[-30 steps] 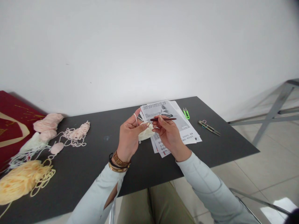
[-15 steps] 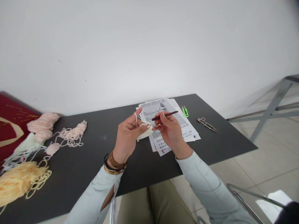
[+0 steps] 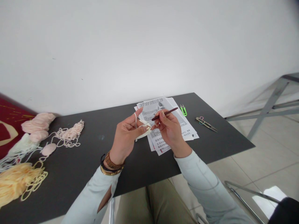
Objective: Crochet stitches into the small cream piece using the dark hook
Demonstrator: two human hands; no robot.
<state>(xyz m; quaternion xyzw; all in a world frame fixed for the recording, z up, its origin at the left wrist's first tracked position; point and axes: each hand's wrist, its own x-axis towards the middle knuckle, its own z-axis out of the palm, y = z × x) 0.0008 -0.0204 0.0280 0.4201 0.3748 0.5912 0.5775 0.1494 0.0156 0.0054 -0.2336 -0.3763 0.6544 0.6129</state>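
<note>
Cream yarn piece being held over a dark tabletop

From where I'm standing, the person's left hand is pinching the cream yarn piece between thumb and fingers, and a pale strand is looping over its raised index finger. The right hand is gripping a slim dark brown tool, thumb and fingertips closing around it. The tool is slanting up to the right; I cannot tell whether its lower end is touching the yarn.

Both hands are hovering side by side, near a fanned stack of printed sheets. Green snips are lying just beside the sheets' far right edge, and metal snips are resting farther right.

At the left, a pink yarn hank is sitting next to a dark red object, with a loose pink tangle lying to its right. Whitish yarn is spilling out on the nearer side, and yellow yarn is lying at the near left. Pale sleeves are covering both forearms.
</note>
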